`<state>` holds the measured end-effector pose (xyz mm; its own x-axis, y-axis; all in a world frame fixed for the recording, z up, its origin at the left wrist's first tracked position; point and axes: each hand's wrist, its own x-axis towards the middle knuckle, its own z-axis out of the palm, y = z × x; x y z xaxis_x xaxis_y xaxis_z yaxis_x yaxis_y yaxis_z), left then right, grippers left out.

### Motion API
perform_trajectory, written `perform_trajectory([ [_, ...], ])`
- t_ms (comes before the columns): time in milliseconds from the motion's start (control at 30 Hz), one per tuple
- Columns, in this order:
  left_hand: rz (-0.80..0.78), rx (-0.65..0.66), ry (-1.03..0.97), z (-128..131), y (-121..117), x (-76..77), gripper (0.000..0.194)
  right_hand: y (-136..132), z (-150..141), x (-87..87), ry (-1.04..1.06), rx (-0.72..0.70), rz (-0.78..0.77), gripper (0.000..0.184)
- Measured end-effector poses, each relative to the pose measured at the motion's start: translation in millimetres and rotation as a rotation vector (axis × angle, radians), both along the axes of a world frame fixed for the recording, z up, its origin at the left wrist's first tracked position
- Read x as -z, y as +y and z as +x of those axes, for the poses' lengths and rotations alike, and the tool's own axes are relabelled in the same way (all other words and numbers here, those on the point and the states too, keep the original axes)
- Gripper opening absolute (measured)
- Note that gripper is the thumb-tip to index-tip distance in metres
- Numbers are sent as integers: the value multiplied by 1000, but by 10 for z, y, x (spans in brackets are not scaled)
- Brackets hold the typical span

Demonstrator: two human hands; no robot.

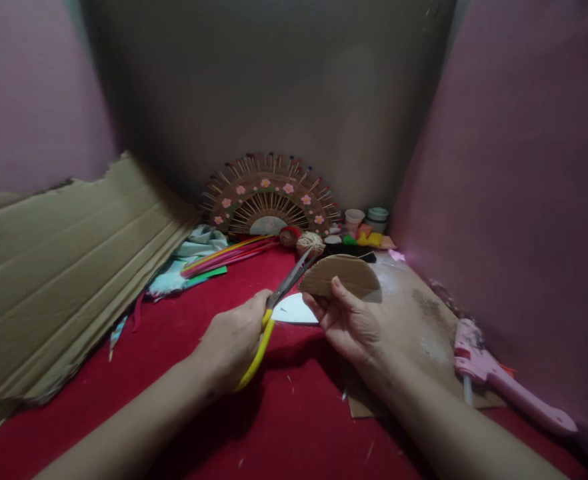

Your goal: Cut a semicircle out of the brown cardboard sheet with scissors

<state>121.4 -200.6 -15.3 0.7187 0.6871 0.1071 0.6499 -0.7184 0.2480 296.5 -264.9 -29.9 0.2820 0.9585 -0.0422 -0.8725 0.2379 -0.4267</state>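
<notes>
My left hand [231,343] is closed round the yellow handles of a pair of scissors [279,300]. Their grey blades point up and to the right and meet the left edge of a half-round cardboard piece [347,273]. My right hand [347,320] pinches that cardboard piece from below, thumb on its front face. A white half-round paper shape [294,310] lies on the red cloth [184,333] just under the scissors.
A big sheet of corrugated cardboard [59,280] leans at the left. At the back stand a stick fan ornament [269,193], twine balls [310,243], coloured sticks [229,257] and small jars [377,217]. A pink glue gun [499,377] lies at the right on a brown board [419,320].
</notes>
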Motion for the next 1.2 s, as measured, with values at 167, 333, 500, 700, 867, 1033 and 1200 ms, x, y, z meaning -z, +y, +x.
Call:
perform_trajectory([
  [167,-43,3,45,31,-43,18,33,4,5,3,25,16,8,22],
  [333,-44,-9,59,37,-72,9,31,5,10,22,27,14,6,24],
  [500,-58,-41,120,63,-101,-29,31,10,4,28,-6,-4,19,20],
  [700,-46,-54,180,61,-99,-35,28,10,-16,33,79,6,-5,18],
  [867,-5,-22,181,33,-88,1,25,2,-27,27,93,27,-10,19],
  [1033,42,-1,201,27,-87,-15,22,9,-22,13,75,18,-10,23],
  [1200,48,-22,277,37,-102,-66,20,5,-5,21,68,7,-4,23],
])
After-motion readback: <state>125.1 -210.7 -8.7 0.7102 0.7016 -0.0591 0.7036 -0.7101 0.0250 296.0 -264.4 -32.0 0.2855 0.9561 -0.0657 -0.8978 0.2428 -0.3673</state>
